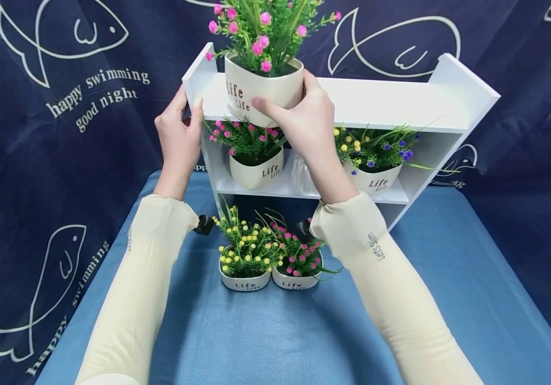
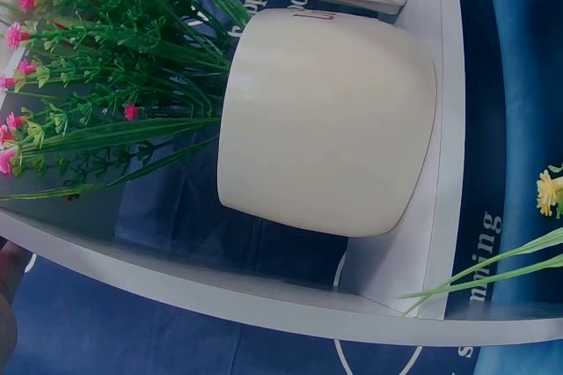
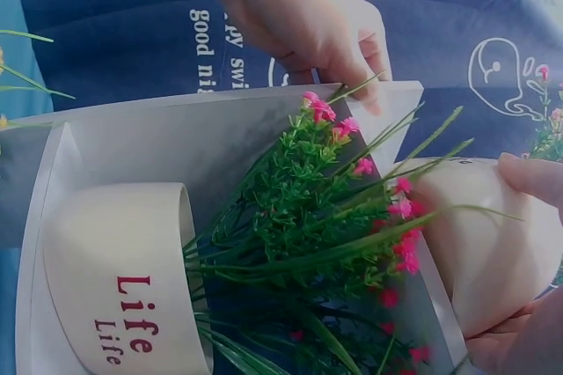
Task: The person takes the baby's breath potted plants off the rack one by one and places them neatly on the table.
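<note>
The right hand (image 1: 311, 120) had its fingers and thumb clasped round a cream, pink-flowered planter (image 1: 266, 91) at the left of the white shelf unit's top board (image 1: 381, 107); whether its base touched was unclear. The left hand (image 1: 179, 133) pinched the unit's side panel (image 1: 201, 74). A magenta-flowered planter (image 1: 255, 174) and a blue-and-yellow-flowered planter (image 1: 376, 179) already stood on the middle shelf (image 1: 275, 188); two rounded, smooth-walled planters, one yellow-flowered (image 1: 245, 280), one crimson-flowered (image 1: 298, 282), were still down on the blue, cloth-covered table (image 1: 275, 337). The grassy foliage (image 1: 275, 40) looked plastic.
</note>
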The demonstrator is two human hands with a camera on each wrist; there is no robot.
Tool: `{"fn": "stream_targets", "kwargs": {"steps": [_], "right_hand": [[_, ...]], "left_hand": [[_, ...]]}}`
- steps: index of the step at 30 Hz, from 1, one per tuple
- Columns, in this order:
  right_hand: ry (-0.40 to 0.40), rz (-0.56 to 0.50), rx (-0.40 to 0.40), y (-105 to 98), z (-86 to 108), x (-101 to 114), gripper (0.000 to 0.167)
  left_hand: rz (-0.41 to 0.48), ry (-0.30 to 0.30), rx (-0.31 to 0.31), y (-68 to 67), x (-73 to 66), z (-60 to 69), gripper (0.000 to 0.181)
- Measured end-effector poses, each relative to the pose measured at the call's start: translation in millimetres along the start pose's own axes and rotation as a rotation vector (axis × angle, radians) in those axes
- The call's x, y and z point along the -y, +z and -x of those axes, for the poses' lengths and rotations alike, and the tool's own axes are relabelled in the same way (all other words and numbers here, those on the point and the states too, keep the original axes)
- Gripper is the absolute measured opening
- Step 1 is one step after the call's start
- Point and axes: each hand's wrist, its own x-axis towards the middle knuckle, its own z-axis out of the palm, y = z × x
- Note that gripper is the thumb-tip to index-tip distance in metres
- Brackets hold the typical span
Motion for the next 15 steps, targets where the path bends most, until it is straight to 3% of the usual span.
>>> {"fn": "stream_targets", "kwargs": {"steps": [6, 15], "right_hand": [[-0.012, -0.032, -0.006, -7.1, 4.7, -3.9, 0.064], [-0.018, -0.076, 0.001, -22.2, 14.5, -9.0, 0.063]], "left_hand": [[-0.003, -0.026, 0.014, -0.5, 0.2, 0.4, 0.038], [-0.007, -0.012, 0.006, -0.1, -1.1, 0.9, 0.037]]}}
